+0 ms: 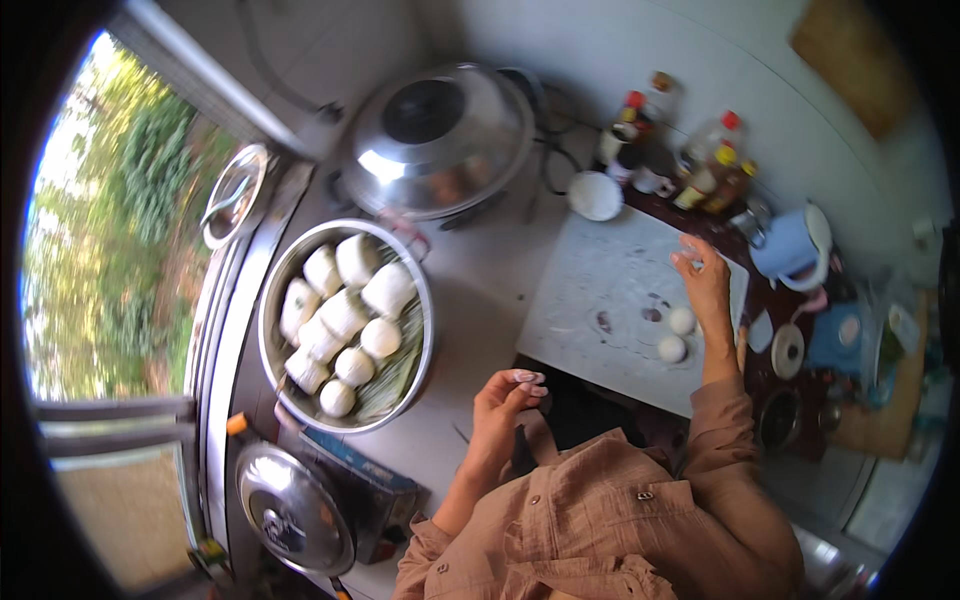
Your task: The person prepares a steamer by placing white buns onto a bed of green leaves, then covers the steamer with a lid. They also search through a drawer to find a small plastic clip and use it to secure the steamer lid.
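My left hand [510, 397] hangs off the near edge of a pale board, with floury fingers curled together and nothing visible in them. My right hand [701, 262] is over the board's right part, its fingers bent and slightly apart, with no object seen between them. Below it, two white dough balls [682, 320] lie on the floury board [592, 300], near dark marks. To the left stands a round metal pan [427, 330], holding several white dough rolls [343, 315] and several round dough pieces [380, 337] on green leaves.
A large lidded wok [457, 172] stands behind the pan. A white bowl [596, 196] touches the board's back corner, near several sauce bottles [701, 184]. A blue jug [784, 244] is at the right. A lidded pot [296, 502] stands lower left, and a window is at the far left.
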Demonstrator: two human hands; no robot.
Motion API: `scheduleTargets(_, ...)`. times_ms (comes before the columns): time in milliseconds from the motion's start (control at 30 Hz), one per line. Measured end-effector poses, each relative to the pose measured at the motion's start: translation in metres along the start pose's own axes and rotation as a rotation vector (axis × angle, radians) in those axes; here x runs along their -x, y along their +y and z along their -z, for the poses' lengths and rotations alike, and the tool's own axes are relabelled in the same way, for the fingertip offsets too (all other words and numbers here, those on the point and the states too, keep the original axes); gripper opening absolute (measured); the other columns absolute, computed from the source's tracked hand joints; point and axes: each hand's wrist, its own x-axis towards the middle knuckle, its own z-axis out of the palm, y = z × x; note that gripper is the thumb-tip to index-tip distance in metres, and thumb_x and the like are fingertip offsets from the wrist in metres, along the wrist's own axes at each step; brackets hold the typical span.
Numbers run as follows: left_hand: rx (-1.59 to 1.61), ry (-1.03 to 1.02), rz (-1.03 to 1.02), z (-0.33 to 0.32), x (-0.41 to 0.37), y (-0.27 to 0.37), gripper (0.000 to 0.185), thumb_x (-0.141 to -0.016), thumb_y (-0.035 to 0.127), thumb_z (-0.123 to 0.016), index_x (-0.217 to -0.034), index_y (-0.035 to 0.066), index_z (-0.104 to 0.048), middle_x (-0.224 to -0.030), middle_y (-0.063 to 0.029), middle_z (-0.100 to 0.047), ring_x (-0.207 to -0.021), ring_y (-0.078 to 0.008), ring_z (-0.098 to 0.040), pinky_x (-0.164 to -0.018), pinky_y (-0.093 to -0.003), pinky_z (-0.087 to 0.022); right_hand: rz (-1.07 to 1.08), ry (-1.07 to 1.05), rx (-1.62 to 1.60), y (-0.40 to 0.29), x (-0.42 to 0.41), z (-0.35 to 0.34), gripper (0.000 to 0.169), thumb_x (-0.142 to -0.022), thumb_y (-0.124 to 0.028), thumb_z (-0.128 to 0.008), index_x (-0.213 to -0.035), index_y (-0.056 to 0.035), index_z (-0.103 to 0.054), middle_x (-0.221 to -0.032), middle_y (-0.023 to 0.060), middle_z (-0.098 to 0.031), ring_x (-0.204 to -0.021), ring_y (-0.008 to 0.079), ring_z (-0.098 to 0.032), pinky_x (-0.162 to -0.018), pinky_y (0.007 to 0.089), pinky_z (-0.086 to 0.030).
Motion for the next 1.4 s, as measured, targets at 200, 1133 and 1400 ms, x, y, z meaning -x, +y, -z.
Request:
scheduleTargets(200,-0.257,-0.145,0.168,-0.052,-0.037,-0.006,0.015,-0.096,0.011,-0.061,-0.107,0.000,-0.060,-0.107,-0.0083,-0.068,-0.091,-0.0132,-0.065,-0.084,-0.0267,-0.050,-0.272,-0.095,0.240,0.123,0.092,0.043,0.038,-0.081,-0.017,-0.076,-0.115,-0.0025,-0.068,-0.113,0.0192,-0.068,-0.104,0.0336,-0.064,-0.088,0.0402,-0.051)
scheduleTargets(1133,-0.311,-0.045,0.170,-0.086,-0.056,-0.029,0.015,-0.095,0.008,-0.059,-0.108,0.001,-0.060,-0.106,-0.0066,-0.066,-0.093,-0.0144,-0.064,-0.081,-0.0284,-0.050,0.041,-0.096,0.295,0.160,-0.022,-0.117,0.053,-0.070,-0.003,-0.076,-0.120,-0.0028,-0.060,-0.119,0.0166,-0.057,-0.114,0.0366,-0.053,-0.099,0.0447,-0.044)
scheduleTargets(1400,-0.155,0.098,0.063,-0.053,-0.039,-0.033,0.016,-0.097,0.011,-0.057,-0.110,0.001,-0.060,-0.106,-0.0063,-0.065,-0.095,-0.0148,-0.063,-0.086,-0.0284,-0.050,0.525,-0.591,0.174,0.090,0.044,-0.111,0.056,-0.065,0.003,-0.079,-0.117,-0.0018,-0.062,-0.125,0.0161,-0.054,-0.116,0.0370,-0.049,-0.100,0.0441,-0.043)
